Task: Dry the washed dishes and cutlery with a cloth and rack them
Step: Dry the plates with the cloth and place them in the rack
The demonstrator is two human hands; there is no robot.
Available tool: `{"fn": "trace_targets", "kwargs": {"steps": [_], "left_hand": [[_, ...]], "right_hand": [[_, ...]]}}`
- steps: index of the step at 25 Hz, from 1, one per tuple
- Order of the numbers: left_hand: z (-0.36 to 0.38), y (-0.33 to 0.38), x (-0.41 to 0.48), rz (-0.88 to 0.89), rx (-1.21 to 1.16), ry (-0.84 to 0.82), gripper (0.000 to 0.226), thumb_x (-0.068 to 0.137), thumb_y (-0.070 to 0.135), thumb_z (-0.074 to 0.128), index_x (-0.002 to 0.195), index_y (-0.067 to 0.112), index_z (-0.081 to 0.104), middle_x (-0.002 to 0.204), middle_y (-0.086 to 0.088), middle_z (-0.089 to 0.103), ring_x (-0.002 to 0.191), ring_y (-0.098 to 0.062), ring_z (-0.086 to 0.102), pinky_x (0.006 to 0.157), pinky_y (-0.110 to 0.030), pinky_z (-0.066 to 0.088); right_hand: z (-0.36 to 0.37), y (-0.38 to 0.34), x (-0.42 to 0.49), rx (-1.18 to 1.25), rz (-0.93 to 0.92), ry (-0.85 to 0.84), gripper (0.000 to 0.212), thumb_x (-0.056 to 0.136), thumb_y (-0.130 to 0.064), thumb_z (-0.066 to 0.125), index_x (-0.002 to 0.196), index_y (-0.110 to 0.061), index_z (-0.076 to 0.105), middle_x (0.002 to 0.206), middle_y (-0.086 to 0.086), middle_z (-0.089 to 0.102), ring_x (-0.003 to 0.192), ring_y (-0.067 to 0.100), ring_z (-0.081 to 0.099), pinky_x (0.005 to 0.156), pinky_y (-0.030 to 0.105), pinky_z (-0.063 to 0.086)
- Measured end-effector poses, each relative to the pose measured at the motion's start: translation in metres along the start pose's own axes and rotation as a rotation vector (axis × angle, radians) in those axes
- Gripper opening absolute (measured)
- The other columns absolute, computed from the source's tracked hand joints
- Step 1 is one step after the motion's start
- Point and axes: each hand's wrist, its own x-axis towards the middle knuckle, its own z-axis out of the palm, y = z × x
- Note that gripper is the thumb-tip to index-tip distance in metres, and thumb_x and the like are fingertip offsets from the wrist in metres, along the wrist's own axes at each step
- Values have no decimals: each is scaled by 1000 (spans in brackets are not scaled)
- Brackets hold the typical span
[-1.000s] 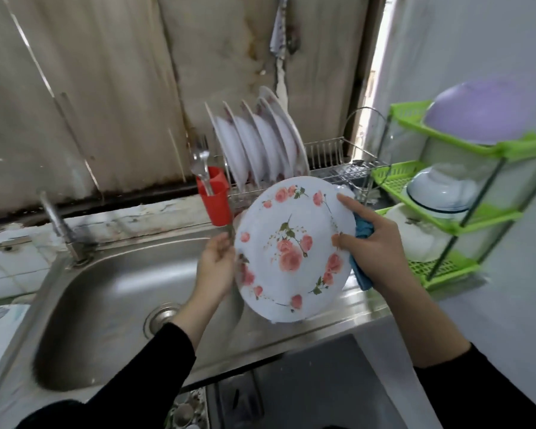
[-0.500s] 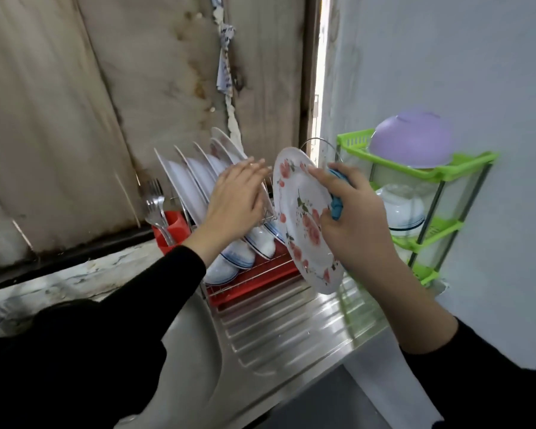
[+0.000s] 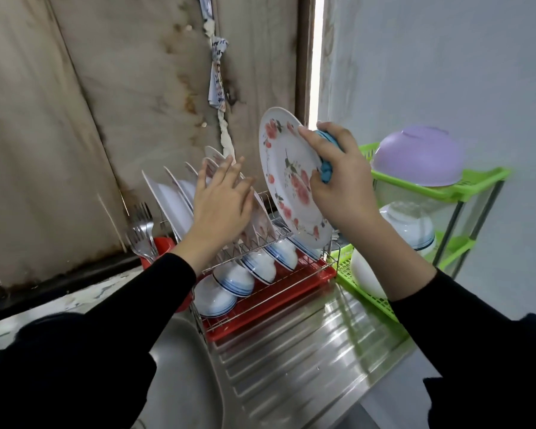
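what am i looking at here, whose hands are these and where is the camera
No machine here: a person wears one camera on the head, looking down at their own hands. The right hand grips a flowered plate and a blue cloth. The left hand, fingers straight, reaches to the white plates standing in the wire rack; bowls sit on its lower level. The rack stands on a steel drainboard. Forks stand left of it; a green shelf with a purple bowl stands right.
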Motion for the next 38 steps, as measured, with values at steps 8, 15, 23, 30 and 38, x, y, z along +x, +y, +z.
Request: {"fn": "trace_targets", "kwargs": {"steps": [8,15,23,30,38], "left_hand": [[8,-4,0,-42,18,48,49,99,40,33,139,19,50,151,-10,40,142,-27,32,117,-42,8],[12,-3,1,-138,54,20,67,99,50,25,149,6,29,155,-15,31,143,-29,30,118,-45,13],[14,-3,0,-140,100,40,66,98,49,28,146,5,36,151,-15,38,140,-28,36,117,-49,20],[10,0,-1,-151,125,-12,66,97,49,30,146,5,36,151,-15,38,137,-27,41,114,-51,21],[-8,9,-19,-223,66,-180,74,93,55,9,154,13,14,162,-6,12,149,-19,11,118,-42,-6]], "right_hand": [[52,45,16,59,-114,91,57,79,5,61,132,-16,59,136,14,48,121,14,46,102,10,34],[98,77,6,144,-139,115,47,85,-6,52,131,-8,58,135,20,48,124,19,45,107,14,34],[129,97,-7,174,-162,138,51,83,11,60,131,-7,58,136,22,47,126,21,44,110,15,33],[138,97,-17,219,-268,63,39,91,0,57,128,-13,61,136,21,46,128,27,46,109,28,38],[122,84,-23,275,-161,33,38,93,-10,60,131,-13,59,137,18,47,126,24,48,110,21,33]]}}
